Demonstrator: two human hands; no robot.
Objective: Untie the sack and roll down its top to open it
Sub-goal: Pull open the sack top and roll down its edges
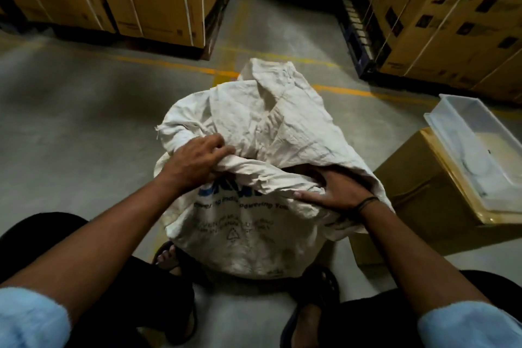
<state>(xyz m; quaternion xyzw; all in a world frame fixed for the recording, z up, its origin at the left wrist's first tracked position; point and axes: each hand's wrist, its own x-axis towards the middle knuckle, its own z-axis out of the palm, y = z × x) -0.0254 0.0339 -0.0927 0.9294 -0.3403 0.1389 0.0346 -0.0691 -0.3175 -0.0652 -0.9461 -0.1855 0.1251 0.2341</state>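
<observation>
White woven sack (254, 234) stands on the concrete floor (84, 121) between the person's feet, printed with partly legible blue lettering and a triangle symbol. Its crumpled top is loose. Left hand (195, 162) clenches the rim at 10 o'clock; right hand (336, 192) grasps it at 3 o'clock.

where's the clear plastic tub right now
In the head view the clear plastic tub sits at the right edge, on top of a cardboard box just right of the sack.
</observation>
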